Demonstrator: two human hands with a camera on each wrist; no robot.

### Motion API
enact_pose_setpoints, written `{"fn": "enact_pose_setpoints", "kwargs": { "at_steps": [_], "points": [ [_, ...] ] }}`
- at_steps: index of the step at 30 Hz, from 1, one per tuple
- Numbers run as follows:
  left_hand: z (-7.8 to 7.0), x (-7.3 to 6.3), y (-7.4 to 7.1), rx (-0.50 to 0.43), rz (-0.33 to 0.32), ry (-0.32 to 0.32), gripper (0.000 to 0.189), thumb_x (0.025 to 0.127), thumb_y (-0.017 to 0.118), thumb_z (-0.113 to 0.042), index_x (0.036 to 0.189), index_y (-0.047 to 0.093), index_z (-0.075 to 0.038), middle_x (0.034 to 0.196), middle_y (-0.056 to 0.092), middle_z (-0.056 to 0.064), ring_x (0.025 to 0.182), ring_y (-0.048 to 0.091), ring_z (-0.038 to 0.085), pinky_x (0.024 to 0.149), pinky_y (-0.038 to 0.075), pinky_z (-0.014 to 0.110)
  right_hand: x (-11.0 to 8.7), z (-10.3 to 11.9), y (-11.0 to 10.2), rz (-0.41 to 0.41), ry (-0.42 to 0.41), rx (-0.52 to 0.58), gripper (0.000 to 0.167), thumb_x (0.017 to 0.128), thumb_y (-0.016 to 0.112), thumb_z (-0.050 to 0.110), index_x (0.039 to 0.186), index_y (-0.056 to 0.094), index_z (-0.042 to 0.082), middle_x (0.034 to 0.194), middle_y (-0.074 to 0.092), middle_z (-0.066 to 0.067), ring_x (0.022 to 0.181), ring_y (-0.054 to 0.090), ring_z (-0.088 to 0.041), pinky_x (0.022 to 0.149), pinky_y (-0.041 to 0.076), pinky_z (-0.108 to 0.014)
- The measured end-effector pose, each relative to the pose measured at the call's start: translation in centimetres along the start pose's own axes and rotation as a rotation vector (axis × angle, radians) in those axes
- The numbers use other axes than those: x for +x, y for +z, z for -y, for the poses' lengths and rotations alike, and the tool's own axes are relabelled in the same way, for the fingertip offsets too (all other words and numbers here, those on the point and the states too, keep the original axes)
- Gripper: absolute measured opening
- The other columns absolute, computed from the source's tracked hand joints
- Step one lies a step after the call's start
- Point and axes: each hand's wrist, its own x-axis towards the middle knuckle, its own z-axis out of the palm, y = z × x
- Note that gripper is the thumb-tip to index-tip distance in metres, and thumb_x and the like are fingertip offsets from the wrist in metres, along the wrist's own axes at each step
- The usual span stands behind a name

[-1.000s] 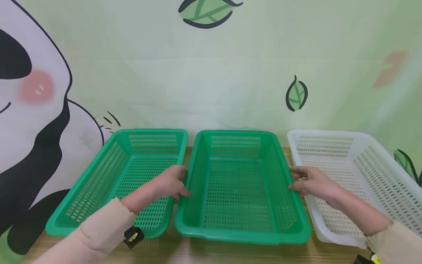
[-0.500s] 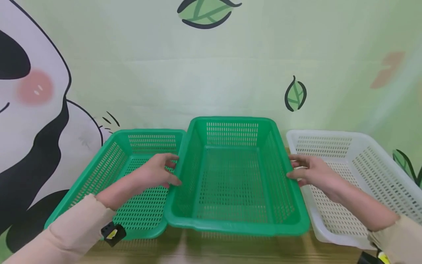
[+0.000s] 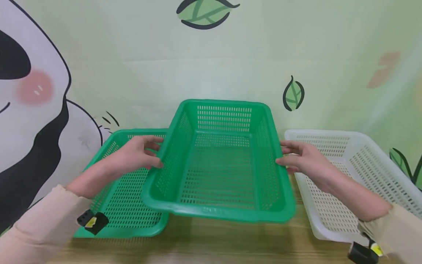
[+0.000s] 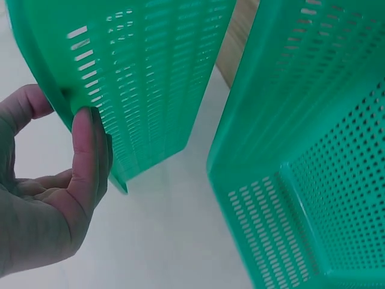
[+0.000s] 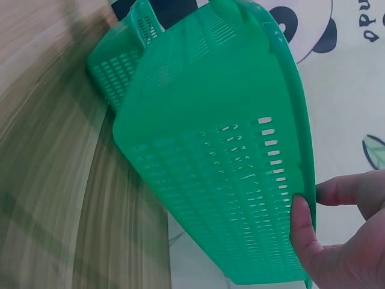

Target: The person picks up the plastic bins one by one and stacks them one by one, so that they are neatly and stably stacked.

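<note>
Two hands share the raised green basket [image 3: 217,212], and I judge it an easy load: perforated plastic with nothing inside, probably light and fairly stiff, though its long walls may flex and the smooth rim could slip under a loose grasp. I would take hold midway along each long side, where the rim gives fingers something to hook.

That is roughly how I see it held: the left hand [image 3: 136,154] pinches the left rim, and the right hand [image 3: 308,161] pinches the right one opposite. Between them, the basket hangs above the desk [image 3: 230,245], its far end toward the desk's back edge. Toward the desk's left side stands the other green basket [image 3: 138,233], partly hidden below it; toward the right, the white basket [image 3: 314,220].
</note>
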Motion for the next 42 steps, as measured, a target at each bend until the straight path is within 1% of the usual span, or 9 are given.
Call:
{"fn": "enact_pose_setpoints", "kwargs": {
  "at_steps": [5,10,17,19,24,29,35,39,42],
  "points": [
    [0.2,-0.6,-1.1,0.007,-0.034,0.013,0.073,0.079,0.062,-0.009,0.141,0.024,0.001,0.137,0.034,0.026,0.121,0.04,0.037,0.082,0.048,0.039,0.1,1.0,0.5,0.007,-0.042,0.041,0.07,0.087,0.058,0.017,0.142,0.019,-0.003,0.131,0.039,-0.021,0.1,0.054,-0.02,0.08,0.05,-0.029],
    [0.5,-0.9,-2.1,0.035,-0.066,0.027,0.072,0.079,0.063,-0.009,0.14,0.026,0.0,0.137,0.035,0.025,0.12,0.042,0.037,0.082,0.048,0.039,0.4,1.9,1.0,0.002,-0.073,0.081,0.069,0.087,0.058,0.015,0.142,0.019,-0.002,0.13,0.04,-0.021,0.096,0.056,-0.016,0.08,0.05,-0.029],
    [1.8,-1.2,-3.9,0.092,-0.072,0.067,0.07,0.08,0.061,-0.006,0.14,0.027,0.003,0.134,0.037,0.028,0.115,0.046,0.038,0.08,0.049,0.038,1.1,3.2,2.6,-0.001,-0.099,0.14,0.064,0.087,0.058,0.011,0.14,0.025,-0.002,0.126,0.045,-0.022,0.093,0.06,-0.016,0.08,0.051,-0.031],
    [2.3,-1.4,-4.5,0.103,-0.07,0.063,0.07,0.081,0.061,-0.007,0.14,0.025,0.003,0.135,0.036,0.028,0.115,0.046,0.038,0.08,0.049,0.038,1.3,3.6,3.1,0.004,-0.111,0.168,0.063,0.087,0.057,0.009,0.14,0.026,-0.002,0.125,0.045,-0.021,0.092,0.06,-0.014,0.079,0.051,-0.03],
    [3.2,-1.7,-5.8,0.134,-0.092,0.021,0.071,0.081,0.06,-0.008,0.142,0.023,0.001,0.135,0.035,0.028,0.116,0.043,0.039,0.08,0.049,0.038,1.9,4.4,4.3,0.018,-0.152,0.251,0.06,0.086,0.054,0.003,0.14,0.027,-0.002,0.123,0.044,-0.022,0.085,0.061,-0.008,0.076,0.051,-0.027],
    [4.1,-2.0,-6.7,0.181,-0.123,-0.004,0.071,0.082,0.059,-0.007,0.142,0.021,0.002,0.133,0.036,0.029,0.115,0.044,0.043,0.08,0.048,0.042,2.6,4.9,5.8,0.027,-0.187,0.286,0.059,0.086,0.052,-0.001,0.139,0.027,-0.003,0.119,0.045,-0.02,0.083,0.06,-0.009,0.074,0.052,-0.029],
    [5.5,-2.6,-7.7,0.236,-0.122,-0.005,0.069,0.084,0.057,-0.007,0.14,0.019,0.007,0.13,0.038,0.032,0.113,0.045,0.047,0.082,0.047,0.05,3.2,5.6,7.6,0.077,-0.259,0.338,0.057,0.085,0.051,-0.006,0.138,0.03,-0.003,0.115,0.046,-0.02,0.082,0.062,-0.014,0.073,0.053,-0.034],
    [6.4,-3.1,-8.5,0.272,-0.118,0.002,0.068,0.084,0.057,-0.006,0.139,0.02,0.009,0.129,0.039,0.033,0.109,0.048,0.047,0.08,0.048,0.05,3.2,6.1,8.6,0.097,-0.278,0.356,0.058,0.086,0.051,-0.005,0.139,0.029,-0.002,0.116,0.046,-0.021,0.082,0.062,-0.014,0.073,0.054,-0.035],
    [7.0,-3.3,-9.2,0.296,-0.14,0.0,0.067,0.083,0.058,-0.005,0.138,0.022,0.009,0.127,0.041,0.033,0.107,0.05,0.045,0.078,0.05,0.047,3.3,6.6,9.3,0.084,-0.271,0.367,0.06,0.086,0.052,-0.004,0.14,0.026,-0.001,0.117,0.045,-0.019,0.082,0.062,-0.013,0.073,0.053,-0.035]
  ]
}}
